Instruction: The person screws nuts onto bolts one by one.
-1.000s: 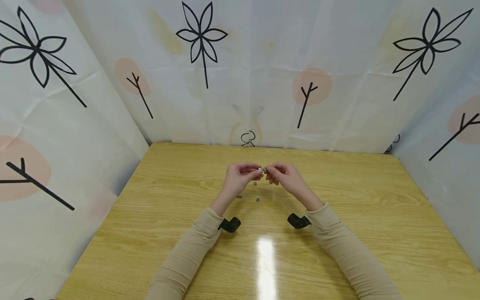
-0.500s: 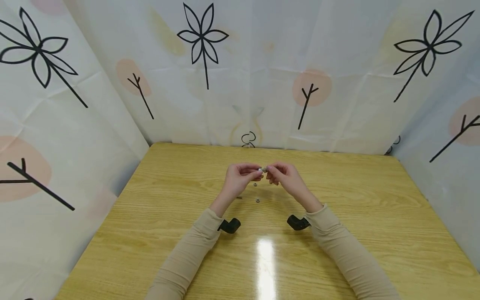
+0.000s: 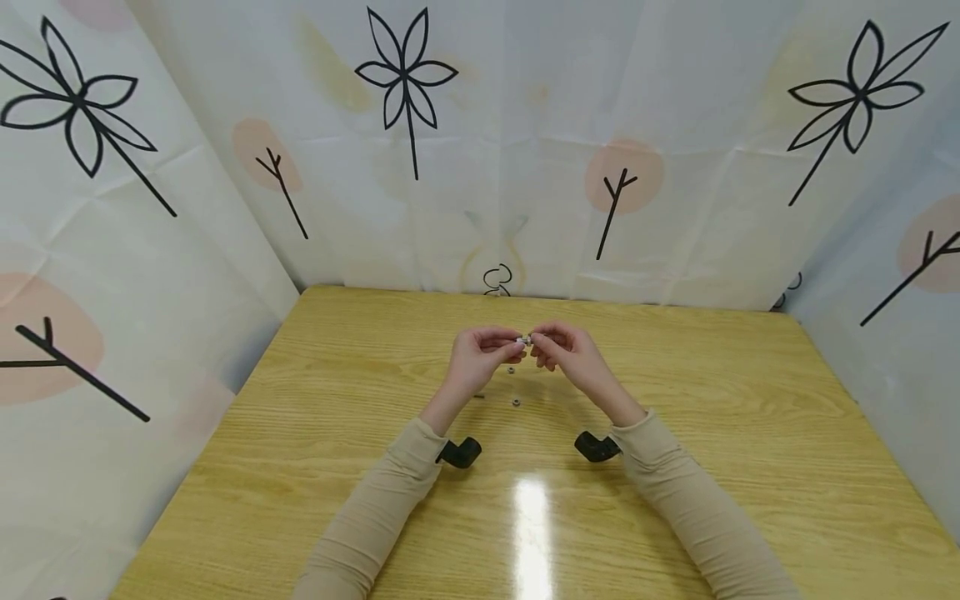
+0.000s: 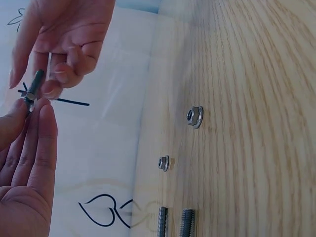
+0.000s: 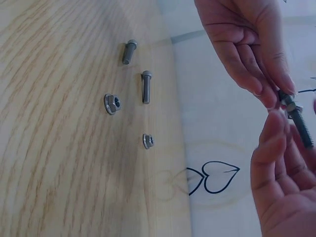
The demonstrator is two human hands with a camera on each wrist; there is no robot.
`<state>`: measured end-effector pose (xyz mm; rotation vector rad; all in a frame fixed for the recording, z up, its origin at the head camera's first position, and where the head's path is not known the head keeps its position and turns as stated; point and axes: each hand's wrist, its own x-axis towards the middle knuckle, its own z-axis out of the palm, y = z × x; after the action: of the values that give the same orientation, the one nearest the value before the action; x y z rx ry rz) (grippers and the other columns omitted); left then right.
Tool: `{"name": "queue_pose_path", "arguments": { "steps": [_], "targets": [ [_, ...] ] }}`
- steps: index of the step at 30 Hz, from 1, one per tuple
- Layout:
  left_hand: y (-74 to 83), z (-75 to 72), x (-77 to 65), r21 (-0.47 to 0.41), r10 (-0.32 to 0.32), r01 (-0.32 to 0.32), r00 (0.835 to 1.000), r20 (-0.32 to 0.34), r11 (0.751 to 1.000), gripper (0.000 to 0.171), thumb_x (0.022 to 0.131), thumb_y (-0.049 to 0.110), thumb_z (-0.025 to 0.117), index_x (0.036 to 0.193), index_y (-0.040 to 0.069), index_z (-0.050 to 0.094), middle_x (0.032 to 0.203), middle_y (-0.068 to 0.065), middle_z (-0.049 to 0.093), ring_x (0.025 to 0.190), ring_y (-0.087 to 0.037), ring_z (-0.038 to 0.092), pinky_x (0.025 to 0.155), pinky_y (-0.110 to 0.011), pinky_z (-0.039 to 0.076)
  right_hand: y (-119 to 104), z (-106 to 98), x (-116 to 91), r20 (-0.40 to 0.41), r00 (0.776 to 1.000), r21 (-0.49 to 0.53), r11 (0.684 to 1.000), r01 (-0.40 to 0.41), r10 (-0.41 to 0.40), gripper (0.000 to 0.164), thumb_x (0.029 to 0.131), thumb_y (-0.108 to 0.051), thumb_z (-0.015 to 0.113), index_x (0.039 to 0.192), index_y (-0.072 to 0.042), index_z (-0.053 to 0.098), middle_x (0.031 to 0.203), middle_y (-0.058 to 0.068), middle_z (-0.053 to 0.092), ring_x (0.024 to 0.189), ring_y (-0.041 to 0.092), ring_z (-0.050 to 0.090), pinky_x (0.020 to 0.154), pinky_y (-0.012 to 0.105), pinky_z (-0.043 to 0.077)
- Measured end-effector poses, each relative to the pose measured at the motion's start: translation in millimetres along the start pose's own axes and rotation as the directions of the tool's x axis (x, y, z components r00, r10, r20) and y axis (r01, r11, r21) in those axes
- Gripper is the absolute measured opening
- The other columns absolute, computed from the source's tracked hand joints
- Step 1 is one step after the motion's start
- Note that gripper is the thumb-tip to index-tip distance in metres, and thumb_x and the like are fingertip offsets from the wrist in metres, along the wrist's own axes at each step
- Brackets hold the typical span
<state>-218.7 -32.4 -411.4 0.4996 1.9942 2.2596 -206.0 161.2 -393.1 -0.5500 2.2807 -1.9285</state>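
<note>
Above the table, my left hand (image 3: 472,358) pinches the head end of a metal bolt (image 5: 302,129) between thumb and fingers. A flange nut (image 5: 292,106) sits on the bolt near its head, and the threaded end points toward my right hand (image 3: 572,354). In the left wrist view, the right thumb and fingers (image 4: 51,90) stand apart on either side of the bolt (image 4: 35,81), with a gap showing around its shank. My left fingers (image 4: 47,118) partly hide the bolt head.
On the wooden table (image 3: 675,467) below lie a larger flange nut (image 5: 112,104), a smaller flange nut (image 5: 148,141) and two bolts, one short (image 5: 129,52) and one slimmer (image 5: 146,88). A printed cloth (image 3: 495,167) rises behind the table.
The right fingers have shifted slightly at the nut, and the metal between the hands looks different. My left hand stays nearly still. The loose parts have not moved.
</note>
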Motion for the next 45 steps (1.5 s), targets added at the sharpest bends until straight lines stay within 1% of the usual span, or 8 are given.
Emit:
{"name": "queue_pose_path", "arguments": {
  "steps": [7, 11, 15, 22, 27, 32, 38, 45],
  "targets": [
    [-0.2, -0.1, -0.1, 0.005, 0.015, -0.015, 1.0, 0.006, 1.0, 0.024, 0.087, 0.005, 0.07, 0.106, -0.009, 0.068, 0.093, -0.022, 0.069, 0.084, -0.031, 0.07, 0.079, -0.046, 0.058, 5.1, -1.2, 1.5, 0.006, 1.0, -0.044, 0.999, 0.03, -0.03, 0.023, 0.096, -0.017, 0.061, 0.111, 0.001, 0.063, 0.1, 0.028, 0.062, 0.085, 0.047, 0.058, 0.07, 0.05, 0.055],
    [0.3, 0.1, -0.6, 0.009, 0.011, -0.011, 1.0, 0.01, 1.0, 0.025, 0.088, 0.004, 0.069, 0.108, -0.012, 0.066, 0.093, -0.022, 0.069, 0.083, -0.028, 0.07, 0.079, -0.047, 0.058, 4.6, 0.2, 3.7, -0.009, 1.0, -0.071, 0.997, 0.022, -0.023, 0.025, 0.099, -0.019, 0.056, 0.105, 0.004, 0.065, 0.09, 0.028, 0.062, 0.077, 0.042, 0.059, 0.063, 0.045, 0.055],
    [0.4, -0.2, -1.3, -0.006, -0.008, 0.008, 1.0, -0.006, 1.0, 0.026, 0.087, 0.004, 0.069, 0.107, -0.011, 0.066, 0.095, -0.027, 0.068, 0.085, -0.035, 0.069, 0.079, -0.046, 0.058, 3.5, 0.2, 1.8, -0.01, 1.0, -0.025, 0.999, 0.023, -0.023, 0.023, 0.097, -0.013, 0.059, 0.113, 0.003, 0.061, 0.099, 0.028, 0.062, 0.08, 0.038, 0.061, 0.065, 0.041, 0.056],
    [-0.7, -0.1, -0.6, -0.009, 0.02, -0.021, 1.0, -0.012, 1.0, 0.021, 0.086, 0.004, 0.07, 0.103, -0.009, 0.069, 0.09, -0.021, 0.07, 0.08, -0.028, 0.07, 0.075, -0.041, 0.06, 2.6, 1.4, 2.1, 0.001, 0.999, -0.06, 0.997, 0.054, -0.054, 0.021, 0.095, -0.011, 0.062, 0.11, 0.003, 0.064, 0.098, 0.027, 0.063, 0.083, 0.045, 0.059, 0.067, 0.042, 0.056],
    [-0.6, 0.5, -1.9, -0.012, 0.016, -0.016, 1.0, -0.007, 1.0, 0.019, 0.087, 0.004, 0.07, 0.102, -0.007, 0.069, 0.089, -0.02, 0.07, 0.08, -0.027, 0.07, 0.08, -0.053, 0.056, 2.0, 1.7, 3.0, -0.012, 1.0, -0.107, 0.994, 0.022, -0.023, 0.027, 0.099, -0.019, 0.057, 0.107, 0.004, 0.066, 0.093, 0.029, 0.063, 0.081, 0.045, 0.059, 0.065, 0.042, 0.056],
    [-0.9, 0.0, -1.9, -0.03, 0.007, -0.008, 1.0, -0.019, 1.0, 0.02, 0.087, 0.003, 0.069, 0.104, -0.009, 0.068, 0.09, -0.023, 0.069, 0.082, -0.033, 0.07, 0.081, -0.053, 0.056, 1.0, 0.6, 2.5, -0.002, 1.0, -0.037, 0.999, 0.018, -0.018, 0.026, 0.094, -0.005, 0.061, 0.116, 0.008, 0.059, 0.106, 0.029, 0.062, 0.083, 0.035, 0.063, 0.064, 0.027, 0.055],
    [-0.6, -0.9, -1.0, -0.019, 0.0, 0.0, 1.0, 0.0, 1.0, 0.024, 0.088, 0.003, 0.068, 0.107, -0.01, 0.067, 0.096, -0.028, 0.067, 0.083, -0.03, 0.07, 0.078, -0.043, 0.059, 0.1, 1.1, 2.8, -0.023, 1.0, -0.089, 0.996, 0.003, -0.005, 0.02, 0.096, -0.011, 0.06, 0.107, 0.004, 0.066, 0.094, 0.023, 0.064, 0.074, 0.02, 0.062, 0.065, 0.036, 0.056],
    [15.2, 0.2, -5.8, -0.026, -0.022, 0.022, 1.0, 0.019, 0.999, 0.022, 0.089, -0.004, 0.064, 0.108, -0.016, 0.064, 0.097, -0.034, 0.064, 0.09, -0.045, 0.065, 0.08, -0.048, 0.057, 3.5, 2.4, 1.7, -0.037, 0.999, -0.027, 0.999, 0.027, -0.028, 0.028, 0.093, -0.012, 0.064, 0.117, 0.003, 0.061, 0.102, 0.023, 0.063, 0.086, 0.043, 0.06, 0.066, 0.034, 0.056]
  ]
}}
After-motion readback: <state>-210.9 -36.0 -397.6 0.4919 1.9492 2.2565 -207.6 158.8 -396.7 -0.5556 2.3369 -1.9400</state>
